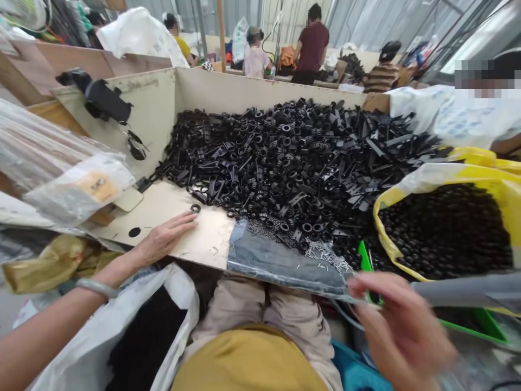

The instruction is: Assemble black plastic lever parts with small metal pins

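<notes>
My left hand [170, 234] lies on the pale board [211, 239] at the left, palm down with its fingers stretched out. Just beyond its fingertips is a small black ring [195, 208]. My right hand [402, 326] is raised at the lower right, smeared by motion; I cannot tell whether anything is between its fingers. It is nearest to the dark sheet [277, 260] on the tray's front edge, where small metal pins [325, 254] are scattered. Beyond both hands spreads a big heap of black plastic parts [260, 157], with rings and long pieces among them.
At the right stands a yellow-and-white bag [391, 239] of small black pieces, beside a grey bar [468, 292] and a green bin [484, 326]. A white sack [183, 288] with black contents sits below my left arm. Several people work in the background.
</notes>
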Tool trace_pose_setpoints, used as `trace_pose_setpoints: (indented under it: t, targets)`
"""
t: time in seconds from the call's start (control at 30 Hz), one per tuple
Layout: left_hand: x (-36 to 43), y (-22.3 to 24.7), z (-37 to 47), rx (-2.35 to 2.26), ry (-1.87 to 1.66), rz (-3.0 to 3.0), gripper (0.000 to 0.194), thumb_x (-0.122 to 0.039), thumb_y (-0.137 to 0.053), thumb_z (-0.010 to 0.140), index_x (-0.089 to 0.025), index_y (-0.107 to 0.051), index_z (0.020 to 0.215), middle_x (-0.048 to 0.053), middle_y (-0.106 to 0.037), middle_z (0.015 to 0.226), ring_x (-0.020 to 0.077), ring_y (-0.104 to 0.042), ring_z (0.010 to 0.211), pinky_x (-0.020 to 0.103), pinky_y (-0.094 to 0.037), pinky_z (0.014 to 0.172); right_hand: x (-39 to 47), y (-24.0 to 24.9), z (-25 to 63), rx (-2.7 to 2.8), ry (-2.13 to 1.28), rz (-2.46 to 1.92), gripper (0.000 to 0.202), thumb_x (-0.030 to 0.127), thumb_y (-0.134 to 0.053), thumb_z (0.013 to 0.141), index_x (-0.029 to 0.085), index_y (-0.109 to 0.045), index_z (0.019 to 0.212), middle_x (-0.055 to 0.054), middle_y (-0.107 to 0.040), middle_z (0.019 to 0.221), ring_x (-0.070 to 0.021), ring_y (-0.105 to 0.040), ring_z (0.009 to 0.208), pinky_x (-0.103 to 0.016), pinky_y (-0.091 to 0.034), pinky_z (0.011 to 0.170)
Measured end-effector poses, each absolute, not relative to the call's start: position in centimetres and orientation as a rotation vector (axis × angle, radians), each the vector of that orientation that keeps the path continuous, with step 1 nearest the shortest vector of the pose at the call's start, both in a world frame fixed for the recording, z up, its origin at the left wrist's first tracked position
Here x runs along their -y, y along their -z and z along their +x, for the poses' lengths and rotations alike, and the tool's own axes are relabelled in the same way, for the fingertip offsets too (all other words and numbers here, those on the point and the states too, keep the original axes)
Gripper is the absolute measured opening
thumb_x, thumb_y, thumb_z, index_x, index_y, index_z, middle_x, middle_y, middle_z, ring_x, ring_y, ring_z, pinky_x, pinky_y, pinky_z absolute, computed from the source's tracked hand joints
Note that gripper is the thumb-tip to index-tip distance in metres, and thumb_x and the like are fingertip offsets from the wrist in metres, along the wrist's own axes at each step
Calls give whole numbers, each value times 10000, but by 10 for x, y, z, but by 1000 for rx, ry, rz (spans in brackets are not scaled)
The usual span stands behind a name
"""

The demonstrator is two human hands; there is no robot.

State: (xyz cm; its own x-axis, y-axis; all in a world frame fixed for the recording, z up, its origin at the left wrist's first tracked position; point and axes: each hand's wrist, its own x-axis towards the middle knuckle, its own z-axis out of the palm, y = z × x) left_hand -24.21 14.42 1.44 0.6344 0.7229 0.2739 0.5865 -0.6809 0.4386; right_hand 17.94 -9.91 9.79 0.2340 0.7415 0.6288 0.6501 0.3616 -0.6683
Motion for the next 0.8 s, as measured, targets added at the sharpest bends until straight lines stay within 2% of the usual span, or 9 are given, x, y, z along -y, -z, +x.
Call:
trace_pose_setpoints:
  t: [0.07,0.13,0.2,0.33,0.4,0.5,0.63,0.7,0.8]
  targets:
    - [-144,-18,-239,-1091,-688,2511,404,-352,-457,984,-235,-671,1305,65,-653,1427,253,-587,1365,499,-419,1199,56,-80,180,1548,-183,-1409,138,311,-645,968,224,-719,1046,-36,-723,888,-182,-686,781,-308,-564,690]
    - [-141,-25,-234,-1147,-752,2455,419,-396,-485,985,-216,-650,1325,76,-671,1403,261,-624,1322,497,-424,1193,13,-65,182,1628,-233,-1528,187,315,-559,1008,202,-705,1041,-44,-738,900,-172,-691,750,-289,-559,665]
    - [-133,-36,-223,-1188,-794,2371,420,-425,-513,989,-219,-645,1330,70,-684,1385,261,-647,1286,486,-444,1175,-25,-55,183,1822,-156,-1700,277,301,-438,1055,187,-684,1111,-60,-738,974,-161,-690,789,-280,-556,712]
    - [-106,-60,-183,-1169,-838,2142,384,-430,-575,987,-255,-668,1317,37,-718,1330,236,-677,1218,415,-492,1126,-79,-47,176,2053,-74,-1780,255,253,-470,1039,220,-722,1059,-70,-714,1052,-186,-668,961,-289,-510,847]
    - [-95,-68,-158,-1113,-777,2019,367,-425,-584,985,-242,-696,1282,42,-747,1267,228,-703,1158,381,-531,1071,-96,-45,169,2162,-30,-1810,237,219,-503,1013,222,-740,1010,-87,-703,1043,-215,-648,1001,-309,-485,848]
    - [-91,-78,-129,-973,-593,1897,322,-375,-631,948,-194,-744,1190,63,-779,1171,227,-729,1064,334,-581,944,-111,-42,160,2285,37,-1843,232,171,-530,972,196,-737,871,-114,-684,974,-236,-630,935,-324,-454,766]
    - [-110,-97,-114,-791,-356,1946,308,-265,-660,915,-155,-745,1190,79,-790,1123,191,-740,978,256,-566,839,-117,-36,161,2350,103,-1831,267,149,-510,956,184,-707,779,-118,-663,895,-237,-611,841,-330,-425,686]
    - [-123,-109,-104,-731,-185,2052,285,-218,-695,886,-174,-761,1159,64,-797,1095,180,-746,945,235,-551,811,-116,-34,164,2361,128,-1813,273,177,-498,971,189,-714,805,-113,-662,897,-241,-616,838,-335,-431,678]
    - [-138,-113,-75,-605,28,2066,241,-190,-736,857,-192,-768,1096,21,-805,1014,176,-752,944,226,-544,797,-101,-34,166,2230,139,-1667,284,279,-466,1020,212,-737,966,-88,-681,972,-223,-650,842,-333,-472,691]
